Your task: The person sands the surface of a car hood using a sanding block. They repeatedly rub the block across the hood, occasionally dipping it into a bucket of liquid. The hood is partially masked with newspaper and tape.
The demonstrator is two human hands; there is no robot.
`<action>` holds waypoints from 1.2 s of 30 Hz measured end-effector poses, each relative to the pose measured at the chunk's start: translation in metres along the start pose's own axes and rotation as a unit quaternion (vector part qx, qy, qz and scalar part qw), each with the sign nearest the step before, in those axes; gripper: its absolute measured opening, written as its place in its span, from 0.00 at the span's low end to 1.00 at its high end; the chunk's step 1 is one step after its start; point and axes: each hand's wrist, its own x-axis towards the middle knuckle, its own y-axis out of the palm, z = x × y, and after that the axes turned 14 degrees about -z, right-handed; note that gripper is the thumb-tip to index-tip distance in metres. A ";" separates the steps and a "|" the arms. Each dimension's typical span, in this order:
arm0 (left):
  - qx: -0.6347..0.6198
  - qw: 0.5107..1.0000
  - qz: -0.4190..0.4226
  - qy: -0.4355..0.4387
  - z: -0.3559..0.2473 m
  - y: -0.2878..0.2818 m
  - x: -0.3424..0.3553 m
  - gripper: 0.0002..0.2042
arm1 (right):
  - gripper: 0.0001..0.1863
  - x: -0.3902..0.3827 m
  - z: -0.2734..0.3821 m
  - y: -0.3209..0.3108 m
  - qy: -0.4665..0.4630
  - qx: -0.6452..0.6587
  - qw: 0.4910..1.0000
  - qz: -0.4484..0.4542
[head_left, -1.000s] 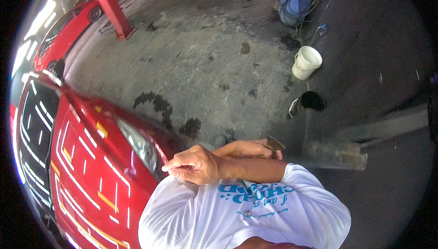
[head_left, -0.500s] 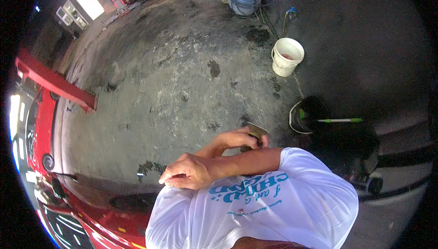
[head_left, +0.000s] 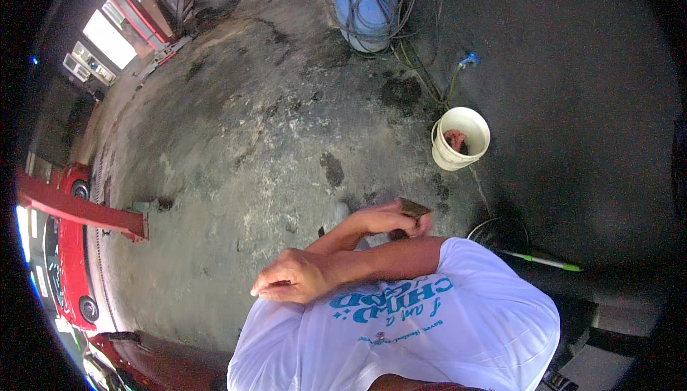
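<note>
My forearms cross in front of my white shirt (head_left: 422, 334). Reaching out to the right, my left hand (head_left: 390, 220) is closed around a flat, dark brownish rectangular piece (head_left: 414, 209) whose kind I cannot make out. My right hand (head_left: 292, 276) lies across to the left, beside the left sleeve, with its fingers curled together. Whether anything is inside those fingers is hidden. Below my left wrist, part of a grey shoe (head_left: 341, 211) shows over the stained concrete floor (head_left: 279, 169).
A white bucket (head_left: 445, 153) holding a reddish-brown cloth (head_left: 456, 138) stands ahead right. Nearer are a dark bucket (head_left: 478, 232) and a green-and-white stick (head_left: 547, 261). Farther off stand a blue drum (head_left: 365, 4) draped with hoses and a blue tap (head_left: 469, 59). Left, a red post (head_left: 86, 208) and red cars (head_left: 68, 262).
The buckets, drum and tap now appear closer and lower, as my view has moved forward. A grey shoe has come into sight. Both hands keep nearly the same crossed pose.
</note>
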 end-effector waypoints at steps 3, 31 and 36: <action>-0.008 0.998 0.020 0.064 -0.034 -0.055 0.049 0.13 | 0.10 0.064 -0.042 -0.055 0.009 -0.028 1.000 0.009; -0.078 0.633 -0.746 -0.192 -0.031 -0.617 0.040 0.08 | 0.15 0.051 -0.057 -0.994 0.377 -0.785 0.307 -0.385; 0.051 0.549 -0.723 -0.416 0.008 -0.585 -0.013 0.11 | 0.15 0.001 -0.054 -1.058 0.545 -0.718 0.210 -0.379</action>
